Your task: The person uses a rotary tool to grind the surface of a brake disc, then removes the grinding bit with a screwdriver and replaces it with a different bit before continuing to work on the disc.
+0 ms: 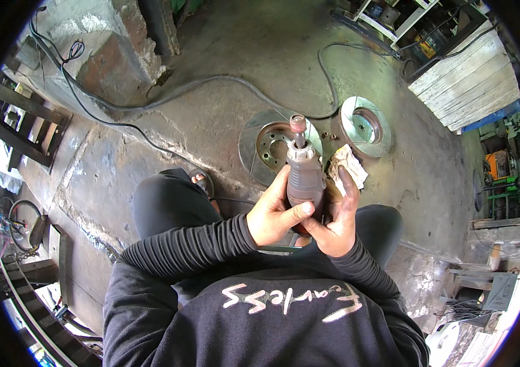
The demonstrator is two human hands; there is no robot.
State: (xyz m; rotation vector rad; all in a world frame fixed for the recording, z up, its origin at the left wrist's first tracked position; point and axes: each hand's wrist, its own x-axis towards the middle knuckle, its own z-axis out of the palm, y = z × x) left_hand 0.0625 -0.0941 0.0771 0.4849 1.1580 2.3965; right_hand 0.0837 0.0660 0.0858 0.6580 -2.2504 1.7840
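Observation:
Both my hands are on a dark handheld die grinder (304, 177), held upright over my lap with a reddish-brown, worn-looking grinding tip (298, 124) pointing away from me. My left hand (271, 211) closes round its left side, the thumb lying across the body. My right hand (335, 223) supports the right side with the thumb against it, while one darkened finger stretches forward. Just past the tool lies a grey brake disc (250, 147), partly hidden behind the tip. A second brake disc (378, 145) rests farther right. Near my right fingers is a crumpled pale cloth or paper (350, 165).
A thick dark cable (229, 77) snakes over the concrete floor beyond the discs. Small metal pieces (331, 136) lie between the discs. A rough concrete block (104, 67) stands far left, a whitish wooden panel (468, 76) far right, and a bicycle wheel (24, 226) at left.

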